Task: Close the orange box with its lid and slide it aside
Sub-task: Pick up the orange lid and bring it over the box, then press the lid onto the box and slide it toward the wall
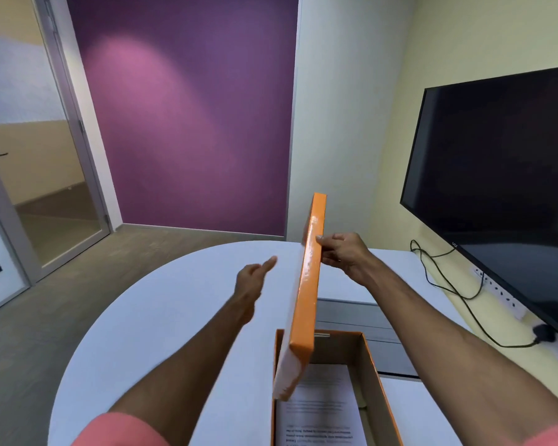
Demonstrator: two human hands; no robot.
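The orange box [372,362] stands open on the white table near its front edge, with printed paper [322,410] lying inside. Its orange lid [308,284] is held nearly on edge above the box's left side, tilted, its lower corner dipping over the box. My right hand [343,252] grips the lid's upper rim from the right. My left hand [253,280] hovers just left of the lid, fingers apart, holding nothing and not touching it.
A white rounded table [161,310] carries the box. A grey panel [351,313] is set into the table behind the box. A large dark screen [503,185] hangs at the right, with a black cable [458,294] and a socket strip below it.
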